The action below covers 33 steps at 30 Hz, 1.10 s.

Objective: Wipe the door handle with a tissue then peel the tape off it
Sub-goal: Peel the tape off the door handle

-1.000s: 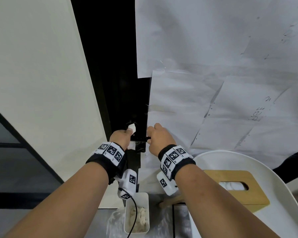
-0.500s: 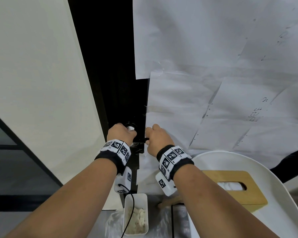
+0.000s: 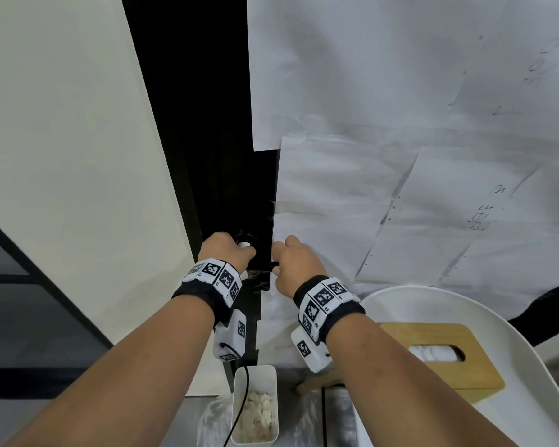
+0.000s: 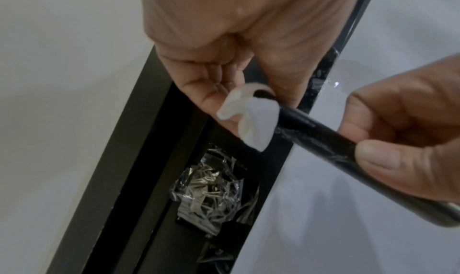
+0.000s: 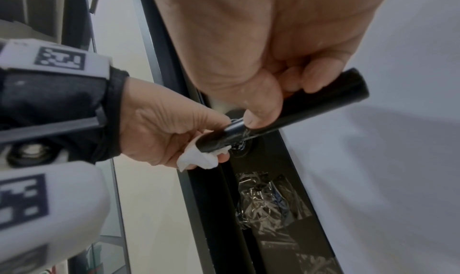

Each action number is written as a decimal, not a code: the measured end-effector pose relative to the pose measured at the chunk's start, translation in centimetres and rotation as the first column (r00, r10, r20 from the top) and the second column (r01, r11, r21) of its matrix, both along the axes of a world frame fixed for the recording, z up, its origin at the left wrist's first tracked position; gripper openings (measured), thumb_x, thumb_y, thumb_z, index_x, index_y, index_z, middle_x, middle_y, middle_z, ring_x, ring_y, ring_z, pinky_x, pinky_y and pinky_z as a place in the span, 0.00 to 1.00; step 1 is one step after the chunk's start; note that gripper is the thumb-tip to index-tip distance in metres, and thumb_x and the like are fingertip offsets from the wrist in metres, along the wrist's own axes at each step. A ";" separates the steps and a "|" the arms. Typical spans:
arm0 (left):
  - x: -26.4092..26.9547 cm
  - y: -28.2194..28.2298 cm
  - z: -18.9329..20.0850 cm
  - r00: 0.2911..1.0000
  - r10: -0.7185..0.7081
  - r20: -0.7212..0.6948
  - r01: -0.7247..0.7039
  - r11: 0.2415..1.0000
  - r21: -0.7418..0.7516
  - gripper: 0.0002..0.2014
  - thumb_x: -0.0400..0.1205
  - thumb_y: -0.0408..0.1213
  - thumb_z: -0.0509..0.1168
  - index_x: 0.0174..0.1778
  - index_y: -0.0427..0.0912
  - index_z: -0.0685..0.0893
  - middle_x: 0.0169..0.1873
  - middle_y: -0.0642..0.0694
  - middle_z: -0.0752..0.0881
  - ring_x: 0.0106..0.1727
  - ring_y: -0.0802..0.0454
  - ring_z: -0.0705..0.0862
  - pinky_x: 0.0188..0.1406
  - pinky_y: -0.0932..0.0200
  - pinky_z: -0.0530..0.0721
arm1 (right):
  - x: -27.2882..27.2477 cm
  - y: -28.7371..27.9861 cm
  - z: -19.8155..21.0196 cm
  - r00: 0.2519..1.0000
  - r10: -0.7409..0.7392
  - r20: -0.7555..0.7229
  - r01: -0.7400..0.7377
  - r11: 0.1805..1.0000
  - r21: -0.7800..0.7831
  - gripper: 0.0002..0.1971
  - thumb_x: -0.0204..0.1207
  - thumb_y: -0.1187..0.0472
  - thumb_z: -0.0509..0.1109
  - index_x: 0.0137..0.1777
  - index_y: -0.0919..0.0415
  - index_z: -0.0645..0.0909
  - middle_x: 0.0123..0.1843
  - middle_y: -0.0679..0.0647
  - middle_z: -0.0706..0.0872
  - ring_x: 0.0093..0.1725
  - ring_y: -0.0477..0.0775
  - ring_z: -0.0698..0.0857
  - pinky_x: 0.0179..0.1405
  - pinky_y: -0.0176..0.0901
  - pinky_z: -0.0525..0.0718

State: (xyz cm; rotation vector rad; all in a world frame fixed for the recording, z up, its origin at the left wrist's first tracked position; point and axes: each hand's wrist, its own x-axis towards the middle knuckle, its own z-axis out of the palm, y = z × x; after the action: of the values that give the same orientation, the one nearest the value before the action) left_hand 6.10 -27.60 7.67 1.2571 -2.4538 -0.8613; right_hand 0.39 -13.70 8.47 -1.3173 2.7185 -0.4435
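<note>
The black lever door handle [image 4: 316, 134] sticks out from the dark door edge, with wrinkled clear tape [image 4: 331, 154] clinging to its shaft. My left hand [image 4: 224, 93] holds a small white tissue [image 4: 251, 119] wrapped against the handle's inner end, near the door. My right hand [image 4: 398, 140] grips the outer part of the handle between thumb and curled fingers. In the right wrist view the tissue [image 5: 199, 158] bulges under the handle [image 5: 311, 109]. From the head view both hands [image 3: 226, 250] [image 3: 296, 262] cover nearly all of the handle.
Crumpled clear tape [image 5: 261, 197] covers the lock plate below the handle. Paper sheets [image 3: 400, 188] hang on the door at right. A white round seat [image 3: 530, 398] carries a wooden tissue box [image 3: 449, 356]. A white bin [image 3: 255, 372] with used tissues stands below my wrists.
My left hand has shifted up and in along the handle, and the tissue that stuck out above it is now mostly tucked under the fingers. The right hand has kept its grip.
</note>
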 end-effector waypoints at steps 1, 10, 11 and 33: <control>0.0 0.0 0.0 1.000 -0.003 -0.006 0.003 1.000 0.006 0.19 0.72 0.44 0.70 0.22 0.38 0.73 0.19 0.46 0.76 0.20 0.51 0.74 0.19 0.64 0.69 | 0.0 0.0 0.0 1.000 -0.001 0.002 0.001 1.000 0.001 0.08 0.74 0.66 0.66 0.52 0.63 0.74 0.53 0.59 0.74 0.45 0.58 0.73 0.45 0.53 0.81; 1.6 0.0 1.0 0.997 -0.048 -0.067 0.059 0.983 0.176 0.20 0.73 0.39 0.71 0.18 0.40 0.72 0.18 0.46 0.74 0.23 0.50 0.73 0.25 0.61 0.73 | 0.3 0.2 0.1 1.000 -0.009 -0.009 0.009 1.000 -0.007 0.09 0.75 0.66 0.65 0.54 0.63 0.74 0.53 0.60 0.74 0.49 0.60 0.76 0.45 0.51 0.80; 2.0 0.0 1.0 0.996 -0.037 -0.078 0.053 0.977 0.206 0.17 0.73 0.39 0.72 0.21 0.38 0.76 0.21 0.44 0.78 0.25 0.47 0.77 0.28 0.58 0.78 | 0.4 0.1 0.1 1.000 -0.011 -0.007 0.011 1.000 -0.008 0.08 0.75 0.66 0.65 0.54 0.63 0.74 0.53 0.60 0.74 0.49 0.60 0.76 0.45 0.52 0.81; 4.4 1.8 -0.2 0.920 0.168 -0.354 -0.139 0.985 0.104 0.06 0.78 0.41 0.70 0.46 0.44 0.88 0.39 0.49 0.88 0.41 0.52 0.85 0.40 0.63 0.76 | 0.4 0.2 -0.3 0.999 -0.031 -0.038 0.031 0.999 -0.012 0.06 0.77 0.66 0.64 0.52 0.63 0.73 0.54 0.60 0.74 0.44 0.56 0.71 0.42 0.48 0.76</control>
State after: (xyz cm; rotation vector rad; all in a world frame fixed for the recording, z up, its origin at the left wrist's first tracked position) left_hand 10.55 -25.84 7.42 1.1743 -2.0234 -1.0475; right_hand 0.80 -13.53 8.19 -1.3015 2.7749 -0.4412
